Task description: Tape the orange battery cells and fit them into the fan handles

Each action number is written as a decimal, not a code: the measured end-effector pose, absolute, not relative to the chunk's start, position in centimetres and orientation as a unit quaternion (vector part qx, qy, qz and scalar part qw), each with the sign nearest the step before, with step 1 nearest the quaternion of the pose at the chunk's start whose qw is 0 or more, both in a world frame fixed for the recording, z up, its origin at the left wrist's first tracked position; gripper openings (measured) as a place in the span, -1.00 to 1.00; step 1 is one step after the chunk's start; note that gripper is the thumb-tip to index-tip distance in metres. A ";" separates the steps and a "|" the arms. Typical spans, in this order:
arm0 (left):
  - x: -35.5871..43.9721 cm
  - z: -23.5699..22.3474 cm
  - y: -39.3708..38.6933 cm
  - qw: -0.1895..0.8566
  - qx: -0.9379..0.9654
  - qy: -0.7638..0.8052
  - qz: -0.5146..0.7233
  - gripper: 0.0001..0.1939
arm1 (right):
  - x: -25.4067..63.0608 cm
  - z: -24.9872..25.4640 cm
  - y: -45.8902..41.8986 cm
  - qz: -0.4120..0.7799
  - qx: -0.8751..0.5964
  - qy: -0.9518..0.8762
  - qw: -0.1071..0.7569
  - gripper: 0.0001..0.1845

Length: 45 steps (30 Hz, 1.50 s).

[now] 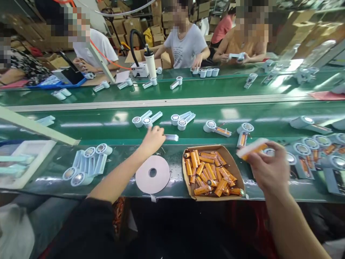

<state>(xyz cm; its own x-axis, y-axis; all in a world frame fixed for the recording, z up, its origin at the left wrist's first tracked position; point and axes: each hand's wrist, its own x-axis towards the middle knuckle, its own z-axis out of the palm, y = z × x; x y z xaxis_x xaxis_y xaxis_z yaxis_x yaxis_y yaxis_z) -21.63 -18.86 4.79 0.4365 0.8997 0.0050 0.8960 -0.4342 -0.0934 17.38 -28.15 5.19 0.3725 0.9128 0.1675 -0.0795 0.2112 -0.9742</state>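
Observation:
My left hand is closed over a light blue handheld fan housing. Only the handle end sticks out to the right of my fingers; its round head is hidden. My right hand pinches an orange battery pack with a white strip along its top, slightly blurred. Between my hands sits a cardboard tray of loose orange battery packs. A roll of white tape lies flat below my left forearm. Just beyond my right hand is a fan housing with an orange pack in its handle.
Fan housings are grouped at left beside a white tray. More fans crowd the right side. Several housings lie on the green belt. Across it, co-workers handle parts.

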 end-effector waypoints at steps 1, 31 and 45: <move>-18.8 4.6 -16.7 0.005 -0.860 -0.510 0.008 -0.77 | 16.5 5.5 -26.5 0.390 -0.479 -0.438 0.653 -0.32; -9.7 0.3 -10.3 -0.192 -0.836 -0.511 -0.058 -0.88 | 12.9 1.1 -13.1 0.267 -0.490 -0.811 0.176 -0.59; -9.6 -0.5 -11.4 -0.253 -0.812 -0.495 -0.178 -0.85 | 13.3 3.1 -12.4 0.176 -0.502 -0.844 0.065 -0.68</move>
<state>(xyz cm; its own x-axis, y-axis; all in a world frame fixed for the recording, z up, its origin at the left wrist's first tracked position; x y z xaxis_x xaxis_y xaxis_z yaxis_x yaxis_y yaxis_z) -9.59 -11.44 -0.49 0.4458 0.8943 0.0387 0.7137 -0.3812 0.5877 13.30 -12.44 3.09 -0.4869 0.8710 -0.0662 0.8251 0.4338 -0.3619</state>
